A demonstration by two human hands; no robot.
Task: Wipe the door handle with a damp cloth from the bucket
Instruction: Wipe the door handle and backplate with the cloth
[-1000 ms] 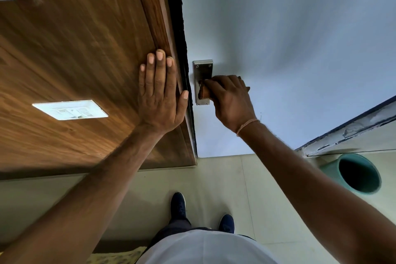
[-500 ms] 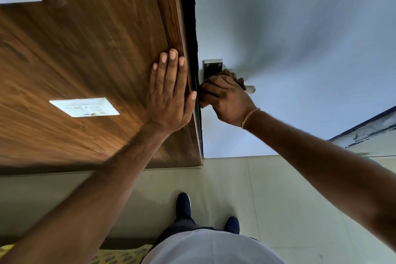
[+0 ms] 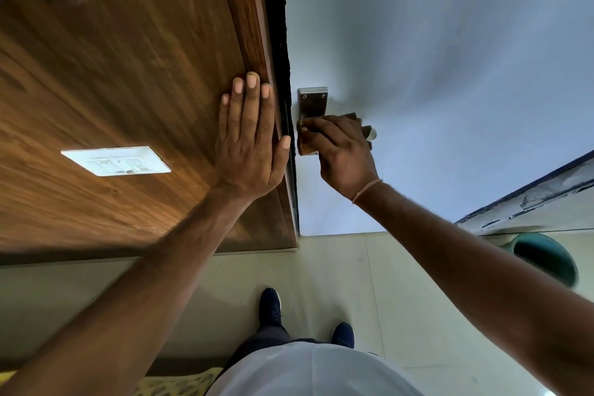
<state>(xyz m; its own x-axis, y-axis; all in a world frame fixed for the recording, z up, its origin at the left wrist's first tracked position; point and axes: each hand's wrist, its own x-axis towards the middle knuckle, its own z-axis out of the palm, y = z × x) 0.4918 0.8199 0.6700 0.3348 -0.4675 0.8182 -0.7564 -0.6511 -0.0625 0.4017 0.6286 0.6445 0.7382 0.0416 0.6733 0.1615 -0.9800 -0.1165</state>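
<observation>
Looking down from head height at a doorway. On the left is a wood-grain wall panel (image 3: 112,80) with a white switch plate (image 3: 116,160). The left hand (image 3: 250,141) lies flat and open against the panel's edge, fingers spread upward, bracing. Just right of it, past a dark gap, a pale door (image 3: 434,74) carries a metal door handle (image 3: 312,106). The right hand (image 3: 344,151) is closed around a brown cloth (image 3: 305,146), pressing it onto the lower part of the handle plate; the lever is mostly hidden under the hand. Far right, on the tiled floor, stands a green bucket (image 3: 543,259). The wiping step looks to be under way. Next, the cloth likely needs to cover the bare upper plate and the lever's end.
</observation>
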